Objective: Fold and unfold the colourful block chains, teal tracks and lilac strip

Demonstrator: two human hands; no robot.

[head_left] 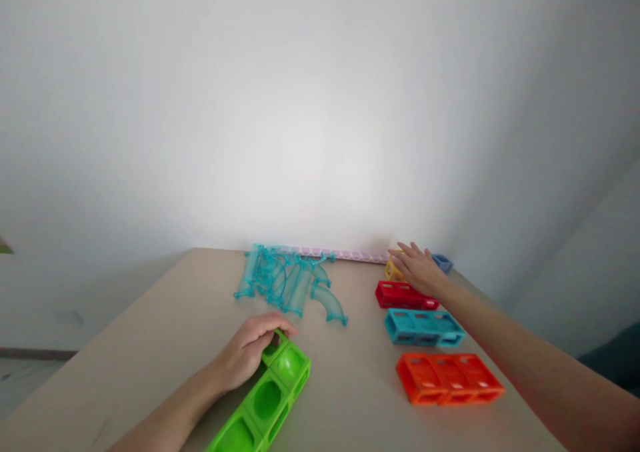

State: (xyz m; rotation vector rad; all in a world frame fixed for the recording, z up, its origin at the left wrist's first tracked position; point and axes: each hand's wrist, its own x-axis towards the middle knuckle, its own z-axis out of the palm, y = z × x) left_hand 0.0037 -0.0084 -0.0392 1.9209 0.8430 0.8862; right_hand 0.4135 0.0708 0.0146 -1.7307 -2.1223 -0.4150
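My left hand (253,349) is closed around the far end of a green block row (267,399), which lies at an angle near the front of the table. My right hand (417,269) reaches to the back right, fingers spread over a yellow block piece (393,269) that it partly covers. Whether those fingers touch the yellow piece is unclear. Just in front of that hand lies a red block row (400,295), partly under the wrist. A blue piece (443,263) shows behind the right wrist.
Translucent teal tube pieces (295,285) lie in a pile at the back left of the table (165,332). A teal block row (424,327) and an orange one (450,379) sit on the right. A pink patterned strip (345,255) runs along the wall (320,119).
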